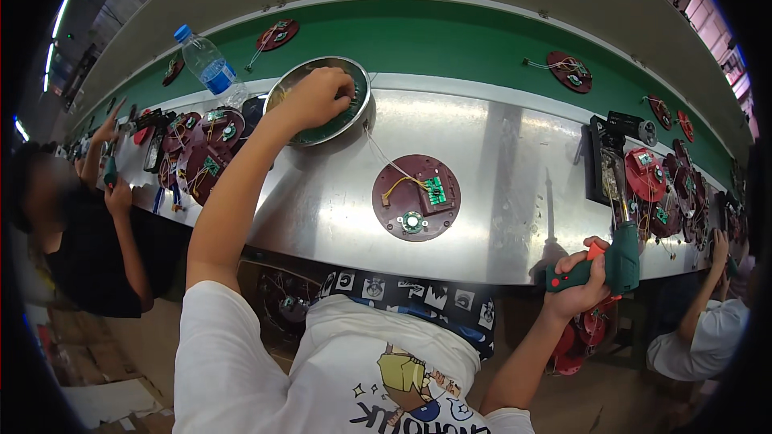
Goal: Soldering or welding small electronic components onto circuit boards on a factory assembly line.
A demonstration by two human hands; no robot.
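Observation:
My left hand (322,96) reaches into a round metal bowl (363,84). Its fingers are curled, and whatever they pinch is hidden; the bowl's contents look small and greenish. In my right hand (581,293) is a dark green electric screwdriver (621,261) with a red trigger, held at the table's front edge, its bit pointing up and away. Between the hands a round maroon plastic disc (394,221) lies flat on the metal table. It carries a green circuit board (435,190), a small round white-and-green part (412,222), and yellow and white wires.
A water bottle (211,67) stands behind the bowl. Wired maroon discs (205,169) are piled at left, with more red ones (646,175) at right beside a black holder (595,161). Discs (569,72) lie along the green back strip. Co-workers sit on both sides.

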